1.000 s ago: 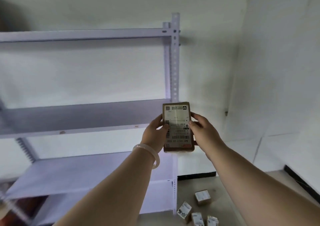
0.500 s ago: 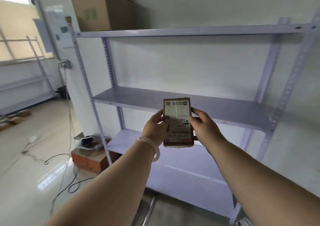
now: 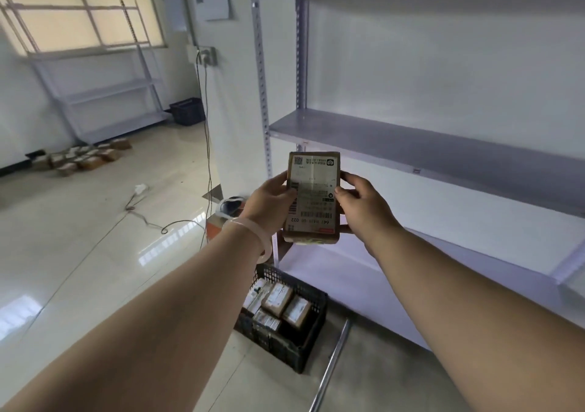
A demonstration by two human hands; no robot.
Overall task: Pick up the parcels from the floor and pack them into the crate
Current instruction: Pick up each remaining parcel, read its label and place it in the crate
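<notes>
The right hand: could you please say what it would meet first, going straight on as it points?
Carrying its parcel, the right hand would probably reach the middle shelf first; depth is unclear.

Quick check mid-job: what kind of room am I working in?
Likely a stockroom or parcel depot: bare metal shelving, a black crate holding labelled parcels on the floor, more boxes piled by the far wall.

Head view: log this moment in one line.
left hand grips labelled parcel | right hand grips same parcel | black crate partly filled with parcels
</notes>
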